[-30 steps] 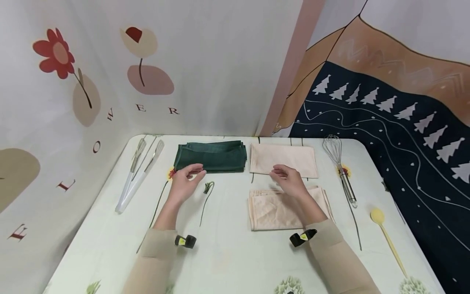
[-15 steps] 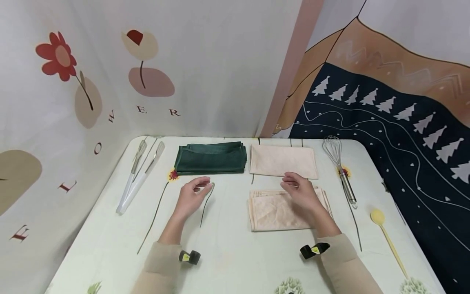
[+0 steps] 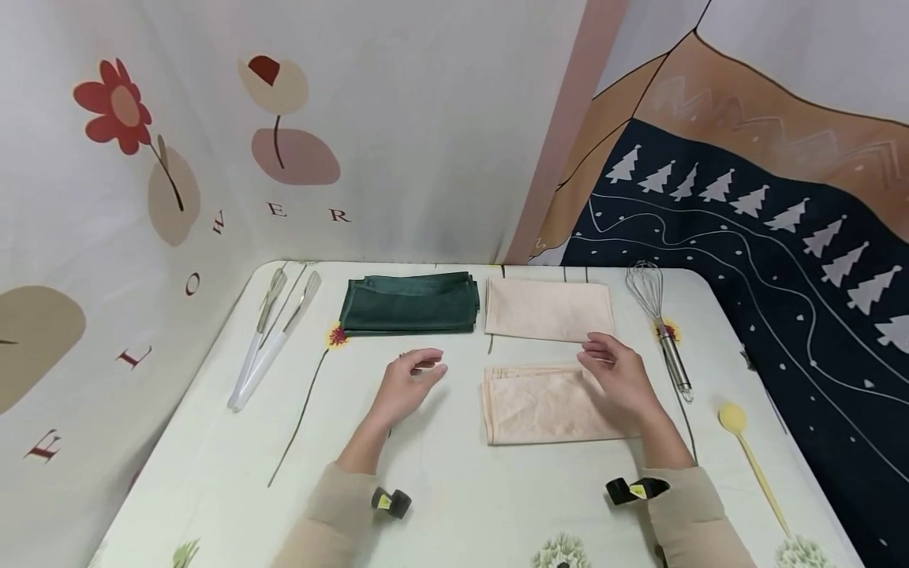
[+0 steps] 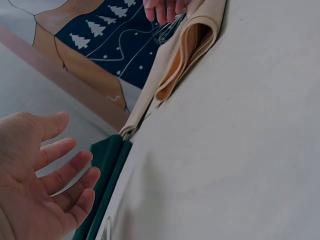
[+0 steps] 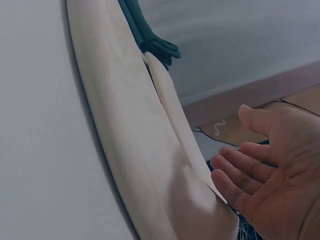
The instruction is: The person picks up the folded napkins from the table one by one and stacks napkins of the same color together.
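My left hand [image 3: 408, 386] is held over the table left of the near folded cloth, empty, its fingers loosely bent. Over the right end of that pale peach cloth [image 3: 547, 406] hovers my right hand [image 3: 621, 375], also holding nothing. Behind it lies a second folded peach cloth [image 3: 547, 308]. A dark green folded cloth [image 3: 408, 304] rests at the back, left of centre. The left wrist view shows the left hand [image 4: 55, 175] with fingers apart, overlapping the green cloth [image 4: 107, 160]. In the right wrist view the relaxed right hand [image 5: 270, 175] is beside the peach cloths [image 5: 115, 100].
White-handled tongs [image 3: 273, 347] lie at the table's left side. A metal whisk [image 3: 660, 331] lies at the right, with a yellow spoon [image 3: 749, 457] nearer the front right edge. Printed curtains stand behind the table [image 3: 454, 505].
Both hands have moved right and somewhat toward the front, the left one away from the green cloth and the right one along the peach cloths. The cloths and utensils stay put.
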Tool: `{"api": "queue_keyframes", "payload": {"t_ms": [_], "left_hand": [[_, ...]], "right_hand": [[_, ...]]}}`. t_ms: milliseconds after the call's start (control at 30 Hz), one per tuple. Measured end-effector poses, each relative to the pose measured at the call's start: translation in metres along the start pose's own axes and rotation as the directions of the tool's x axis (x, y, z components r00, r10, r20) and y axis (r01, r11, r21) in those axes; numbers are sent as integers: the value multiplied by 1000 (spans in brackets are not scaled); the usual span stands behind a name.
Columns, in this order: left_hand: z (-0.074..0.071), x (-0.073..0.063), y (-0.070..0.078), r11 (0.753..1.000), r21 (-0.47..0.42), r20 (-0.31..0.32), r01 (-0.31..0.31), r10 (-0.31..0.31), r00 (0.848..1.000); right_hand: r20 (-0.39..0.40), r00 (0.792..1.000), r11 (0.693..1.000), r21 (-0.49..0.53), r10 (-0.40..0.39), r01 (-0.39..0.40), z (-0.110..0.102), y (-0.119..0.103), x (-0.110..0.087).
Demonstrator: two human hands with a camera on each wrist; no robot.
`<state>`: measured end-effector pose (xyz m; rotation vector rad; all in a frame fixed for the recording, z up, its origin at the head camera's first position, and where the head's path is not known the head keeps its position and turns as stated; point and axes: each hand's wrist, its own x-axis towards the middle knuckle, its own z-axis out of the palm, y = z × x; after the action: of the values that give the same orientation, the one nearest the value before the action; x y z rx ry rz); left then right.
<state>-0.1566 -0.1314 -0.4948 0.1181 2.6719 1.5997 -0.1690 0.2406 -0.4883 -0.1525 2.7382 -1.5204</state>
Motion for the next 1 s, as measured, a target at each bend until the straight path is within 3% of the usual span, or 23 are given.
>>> {"api": "queue_keyframes", "payload": {"t_ms": [333, 567, 767, 1000], "left_hand": [[26, 3, 3, 999, -17, 77, -31, 32, 997], [43, 5, 6, 998, -36, 151, -51, 56, 987], [56, 7, 9, 997, -8, 230, -74, 74, 970], [64, 11, 7, 993, -40, 216, -107, 113, 970]], "right_hand": [[-95, 995, 997, -78, 5, -12, -23, 16, -12], [-160, 986, 988, -141, 38, -61, -31, 24, -18], [-158, 985, 984, -152, 70, -94, -32, 36, -22], [-113, 987, 975, -180, 113, -132, -34, 44, -29]]}}
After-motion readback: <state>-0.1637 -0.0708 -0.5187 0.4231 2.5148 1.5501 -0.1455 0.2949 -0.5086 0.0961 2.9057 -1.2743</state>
